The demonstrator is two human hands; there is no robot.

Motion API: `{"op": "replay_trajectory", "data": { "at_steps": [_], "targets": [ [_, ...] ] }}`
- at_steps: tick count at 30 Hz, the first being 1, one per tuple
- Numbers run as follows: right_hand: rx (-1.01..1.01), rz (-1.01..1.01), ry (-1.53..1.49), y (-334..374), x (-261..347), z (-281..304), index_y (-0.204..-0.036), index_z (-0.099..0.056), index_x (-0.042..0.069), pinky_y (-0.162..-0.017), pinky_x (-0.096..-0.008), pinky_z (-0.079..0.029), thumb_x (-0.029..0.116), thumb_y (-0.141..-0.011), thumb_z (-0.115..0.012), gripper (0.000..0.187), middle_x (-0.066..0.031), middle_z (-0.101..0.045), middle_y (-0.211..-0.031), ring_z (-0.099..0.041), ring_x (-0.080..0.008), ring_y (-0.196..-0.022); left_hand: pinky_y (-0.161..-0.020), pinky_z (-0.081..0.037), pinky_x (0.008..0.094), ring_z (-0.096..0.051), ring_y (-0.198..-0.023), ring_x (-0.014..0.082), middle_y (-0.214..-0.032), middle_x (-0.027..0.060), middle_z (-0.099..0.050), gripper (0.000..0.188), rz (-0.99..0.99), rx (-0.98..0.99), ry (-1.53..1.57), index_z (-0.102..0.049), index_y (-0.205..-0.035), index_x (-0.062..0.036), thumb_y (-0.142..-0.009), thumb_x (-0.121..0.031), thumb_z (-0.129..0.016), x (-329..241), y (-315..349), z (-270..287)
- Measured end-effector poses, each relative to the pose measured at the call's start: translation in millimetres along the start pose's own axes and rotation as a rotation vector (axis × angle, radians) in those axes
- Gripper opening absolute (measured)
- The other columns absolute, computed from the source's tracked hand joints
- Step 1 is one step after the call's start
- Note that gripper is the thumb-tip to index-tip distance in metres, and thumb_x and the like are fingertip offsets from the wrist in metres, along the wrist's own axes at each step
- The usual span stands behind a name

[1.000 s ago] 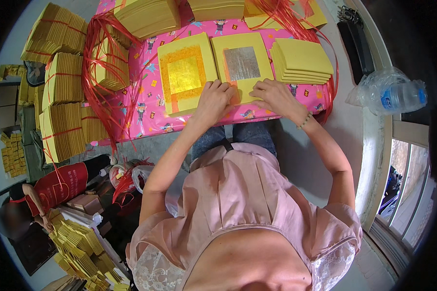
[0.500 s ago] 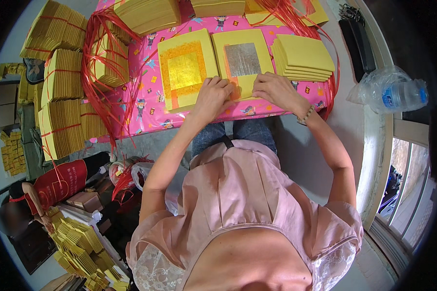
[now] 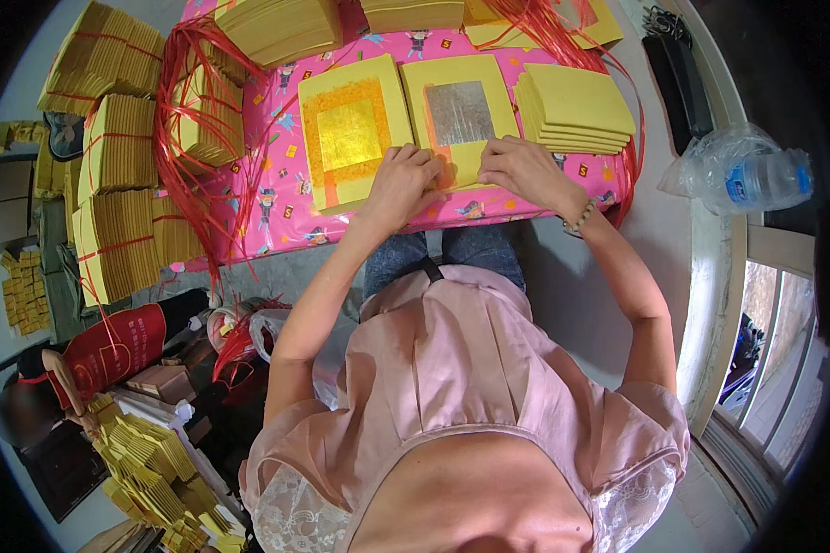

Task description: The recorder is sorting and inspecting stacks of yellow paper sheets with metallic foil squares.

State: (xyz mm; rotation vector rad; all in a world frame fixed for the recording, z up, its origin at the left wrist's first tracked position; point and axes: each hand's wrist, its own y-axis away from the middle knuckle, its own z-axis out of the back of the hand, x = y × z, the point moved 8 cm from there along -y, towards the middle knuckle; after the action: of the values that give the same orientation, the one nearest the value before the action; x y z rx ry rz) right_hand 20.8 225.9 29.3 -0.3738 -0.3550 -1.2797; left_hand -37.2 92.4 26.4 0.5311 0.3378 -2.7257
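Observation:
Two stacks of yellow paper sheets lie side by side before me. The left stack (image 3: 315, 184) bears a gold square with an orange border; the right stack (image 3: 503, 72) has a silver square on its top sheet. At that silver-square sheet's near left corner, my left hand (image 3: 404, 186) is closed with bent fingers. My right hand (image 3: 528, 173), a beaded bracelet at its wrist, pinches the near right corner of the same sheet. My fingertips are partly hidden, curled under the edge. Folded yellow paper (image 3: 576, 101) is piled just right of the silver-square stack.
A pink patterned cloth (image 3: 281, 207) covers the table. Red plastic strings (image 3: 189, 88) hang over its left side, near tied yellow bundles (image 3: 120, 152). A plastic bottle (image 3: 765, 182) in a clear bag lies on the right ledge. Another person (image 3: 55, 378) handles yellow paper at lower left.

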Motion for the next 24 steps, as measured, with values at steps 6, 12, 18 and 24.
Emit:
{"op": "replay_trajectory", "data": {
  "at_steps": [6, 12, 18, 24],
  "targets": [
    [-0.018, 0.009, 0.004, 1, 1, -1, -0.085, -0.064, 0.004, -0.071, -0.0401, -0.049, 0.023, -0.084, -0.065, 0.018, -0.0063, -0.06, -0.089, -0.06, -0.0283, -0.084, -0.086, -0.041, 0.0392, -0.054, -0.093, 0.0273, -0.09, 0.0077, -0.059, 0.035, -0.01, -0.009, -0.016, -0.061, -0.093, -0.0073, -0.07, -0.029, -0.077, 0, 1, 0],
    [-0.084, 0.042, 0.059, 2, 4, 1, -0.086, -0.063, 0.006, -0.067, -0.0398, -0.049, 0.023, -0.088, -0.061, 0.017, -0.0067, -0.06, -0.084, -0.061, -0.028, -0.079, -0.082, -0.041, 0.0378, -0.056, -0.094, 0.026, -0.094, 0.0091, -0.06, 0.038, 0.038, -0.007, -0.076, -0.061, -0.095, -0.0059, -0.074, -0.034, -0.075, -9, -6, 5],
    [-0.076, 0.0, 0.137, 3, 4, 0, -0.095, -0.058, 0.007, -0.063, -0.0414, -0.049, 0.022, -0.09, -0.059, 0.016, -0.0094, -0.059, -0.081, -0.062, -0.029, -0.077, -0.076, -0.042, 0.0378, -0.059, -0.083, 0.0261, -0.086, 0.0088, -0.062, 0.028, 0.019, -0.11, -0.151, -0.062, -0.099, -0.0056, -0.083, -0.027, -0.067, -7, -10, -6],
    [-0.161, 0.016, 0.129, 2, 15, 13, -0.098, -0.053, 0.007, -0.064, -0.0437, -0.049, 0.019, -0.091, -0.058, 0.015, -0.0133, -0.06, -0.081, -0.062, -0.0325, -0.075, -0.074, -0.042, 0.0389, -0.062, -0.074, 0.0269, -0.072, 0.0077, -0.062, 0.018, 0.018, -0.091, -0.167, -0.062, -0.099, -0.0055, -0.088, -0.02, -0.061, 0, -19, -6]
  ]
}}
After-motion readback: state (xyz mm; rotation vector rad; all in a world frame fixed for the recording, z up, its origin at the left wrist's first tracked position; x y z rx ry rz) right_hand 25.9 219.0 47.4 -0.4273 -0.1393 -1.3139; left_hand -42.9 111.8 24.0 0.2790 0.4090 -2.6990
